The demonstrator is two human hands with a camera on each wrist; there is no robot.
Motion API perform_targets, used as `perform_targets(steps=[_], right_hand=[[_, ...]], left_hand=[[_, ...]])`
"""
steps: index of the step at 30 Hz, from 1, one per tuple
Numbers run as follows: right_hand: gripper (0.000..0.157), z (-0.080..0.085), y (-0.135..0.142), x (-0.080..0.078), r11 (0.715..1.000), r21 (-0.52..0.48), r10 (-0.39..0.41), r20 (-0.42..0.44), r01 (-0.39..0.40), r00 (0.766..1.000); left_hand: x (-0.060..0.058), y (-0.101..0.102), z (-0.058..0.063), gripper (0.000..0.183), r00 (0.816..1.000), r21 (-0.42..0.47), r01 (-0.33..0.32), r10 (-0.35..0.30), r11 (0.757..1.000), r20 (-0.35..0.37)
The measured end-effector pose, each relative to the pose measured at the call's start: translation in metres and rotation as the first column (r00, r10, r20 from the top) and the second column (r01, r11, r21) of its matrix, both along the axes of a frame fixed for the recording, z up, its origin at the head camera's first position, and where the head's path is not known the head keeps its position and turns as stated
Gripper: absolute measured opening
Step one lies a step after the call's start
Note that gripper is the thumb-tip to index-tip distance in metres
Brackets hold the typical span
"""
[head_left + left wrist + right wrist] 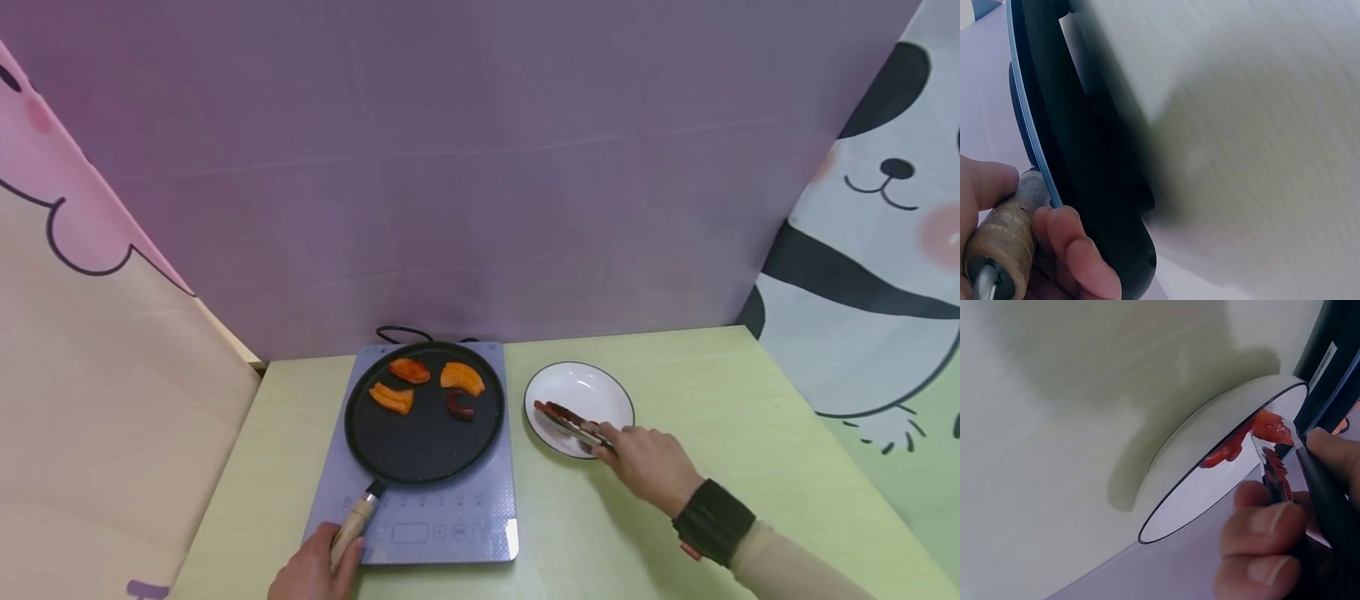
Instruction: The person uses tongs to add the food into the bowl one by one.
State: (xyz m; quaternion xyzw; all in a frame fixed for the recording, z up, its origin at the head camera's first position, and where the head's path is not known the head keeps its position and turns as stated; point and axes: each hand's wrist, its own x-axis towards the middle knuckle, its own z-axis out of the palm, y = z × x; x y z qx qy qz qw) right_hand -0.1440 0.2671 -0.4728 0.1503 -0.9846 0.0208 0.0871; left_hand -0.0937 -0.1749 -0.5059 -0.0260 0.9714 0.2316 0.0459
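My left hand grips the wooden handle of a round black flat pan, its thumb along the wood in the left wrist view. On the pan lie several orange food slices and one dark red curved piece. Over a white dark-rimmed plate, my right hand holds tongs with dark handles and metal tips. A glossy red food piece is at the tongs' tips, inside the plate's rim; another red strip extends from it.
Beneath the pan is a flat induction cooktop, its panel facing me and a black cable behind it. The plate stands to its right on the pale wooden table. A purple cloth backdrop rises at the table's far edge.
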Motion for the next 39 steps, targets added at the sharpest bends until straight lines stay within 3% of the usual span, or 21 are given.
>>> perform_targets(steps=[4, 9, 24, 31, 39], right_hand=[[0.021, -0.001, -0.001, -0.008, 1.0, -0.015, -0.009, -0.027, 0.009, 1.0], [0.021, -0.003, -0.002, -0.014, 0.999, -0.043, -0.023, 0.001, 0.023, 1.0], [0.021, -0.009, 0.006, -0.013, 0.997, -0.071, -0.013, 0.017, 0.015, 1.0], [0.024, -0.007, 0.008, -0.015, 0.997, -0.075, 0.002, -0.087, -0.008, 0.996], [0.025, 0.003, -0.004, -0.02, 0.988, -0.108, 0.084, -0.243, -0.113, 0.966]], left_hand=[[0.0, 0.0, 0.001, 0.032, 1.0, 0.004, -0.009, 0.01, 1.0, -0.018], [0.0, 0.0, 0.0, 0.03, 0.999, 0.014, -0.003, 0.003, 1.0, -0.032], [0.001, 0.001, 0.0, 0.03, 0.998, 0.017, 0.002, 0.0, 1.0, -0.067], [0.0, 0.001, -0.001, 0.03, 0.998, 0.016, 0.0, 0.001, 1.0, -0.063], [0.001, 0.0, -0.002, 0.03, 0.998, 0.012, 0.004, -0.003, 1.0, -0.069]])
